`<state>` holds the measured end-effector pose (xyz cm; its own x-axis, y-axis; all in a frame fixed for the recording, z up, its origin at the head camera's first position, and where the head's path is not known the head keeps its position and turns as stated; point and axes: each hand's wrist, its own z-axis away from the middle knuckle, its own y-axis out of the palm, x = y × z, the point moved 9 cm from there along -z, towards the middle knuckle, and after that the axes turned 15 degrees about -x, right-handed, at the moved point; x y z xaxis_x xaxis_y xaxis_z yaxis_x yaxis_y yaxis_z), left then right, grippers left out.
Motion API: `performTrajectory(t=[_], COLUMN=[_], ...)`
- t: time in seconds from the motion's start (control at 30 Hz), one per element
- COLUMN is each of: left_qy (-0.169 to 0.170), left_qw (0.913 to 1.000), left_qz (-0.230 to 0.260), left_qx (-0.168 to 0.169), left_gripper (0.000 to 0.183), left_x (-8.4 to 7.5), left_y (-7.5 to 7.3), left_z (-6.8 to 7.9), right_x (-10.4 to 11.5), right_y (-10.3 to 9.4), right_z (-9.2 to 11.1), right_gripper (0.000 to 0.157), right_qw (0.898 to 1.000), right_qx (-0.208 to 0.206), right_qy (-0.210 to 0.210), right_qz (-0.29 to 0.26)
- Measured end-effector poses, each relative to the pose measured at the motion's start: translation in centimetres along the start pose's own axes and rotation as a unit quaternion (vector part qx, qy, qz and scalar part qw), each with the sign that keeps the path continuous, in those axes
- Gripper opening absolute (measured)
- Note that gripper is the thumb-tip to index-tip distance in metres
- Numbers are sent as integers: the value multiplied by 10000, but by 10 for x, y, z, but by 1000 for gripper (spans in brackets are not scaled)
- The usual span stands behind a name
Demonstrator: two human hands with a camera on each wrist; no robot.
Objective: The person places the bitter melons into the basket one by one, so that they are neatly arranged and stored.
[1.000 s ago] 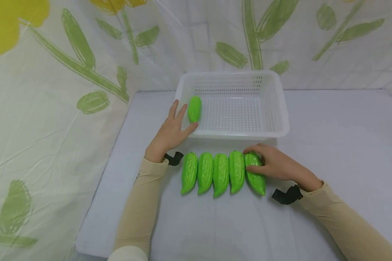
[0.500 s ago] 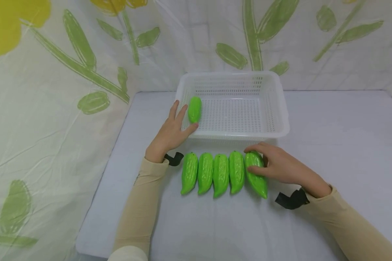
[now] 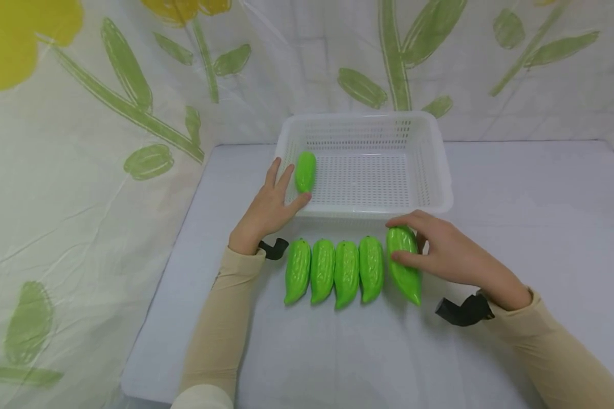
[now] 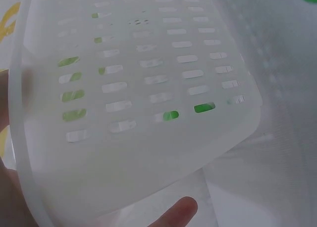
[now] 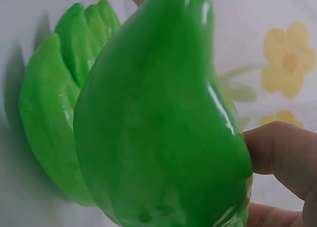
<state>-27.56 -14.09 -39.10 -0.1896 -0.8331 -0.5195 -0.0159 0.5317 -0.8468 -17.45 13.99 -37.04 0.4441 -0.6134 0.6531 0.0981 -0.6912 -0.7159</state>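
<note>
While the right hand (image 3: 442, 250) pinches a glossy green gourd (image 3: 405, 278) between its thumb and fingers, the left hand (image 3: 268, 207) lies with fingers spread at the near left corner of a white basket (image 3: 363, 211). The held gourd is at the right end of a row of four other green gourds (image 3: 347, 275), a gap parting it from the closest of them. It leans a little, its tapered tip pointing near and to the right, its blunt end toward the basket. The four lie side by side on the white surface (image 3: 527, 221), just on the near side of the basket, tips toward the near edge.

Inside the basket one more gourd (image 3: 305, 171) lies lengthwise along the left wall, just beside the left hand's fingers. The left hand's thumb reaches to the near rim. From the left wrist, green shows through a few slots of the slotted basket wall. From the right wrist, the held gourd fills the middle, with fingertips against its side and other gourds behind it.

Both arms wear beige sleeves (image 3: 220, 324), and a black wrist piece (image 3: 463, 311) shows at each cuff. On the far side hangs a pale cloth (image 3: 307, 68) printed with green leaves and yellow flowers.
</note>
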Motion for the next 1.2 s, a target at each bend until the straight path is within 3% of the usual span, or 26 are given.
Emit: performTrajectory(t=[0.43,1.2], left_qy=[26,6], left_qw=[10000,10000], left_qz=[3,75], left_qx=[-39,-42], left_gripper=[88,88], left_x=[-1,-1], left_y=[-1,-2], left_z=[1,1], right_x=[13,12], right_y=[-14,-31], right_z=[-21,-88], right_gripper=[50,53], right_qw=[9999,9988], right_qx=[-65,-117], right_qy=[32,479], right_qz=[-75,-50])
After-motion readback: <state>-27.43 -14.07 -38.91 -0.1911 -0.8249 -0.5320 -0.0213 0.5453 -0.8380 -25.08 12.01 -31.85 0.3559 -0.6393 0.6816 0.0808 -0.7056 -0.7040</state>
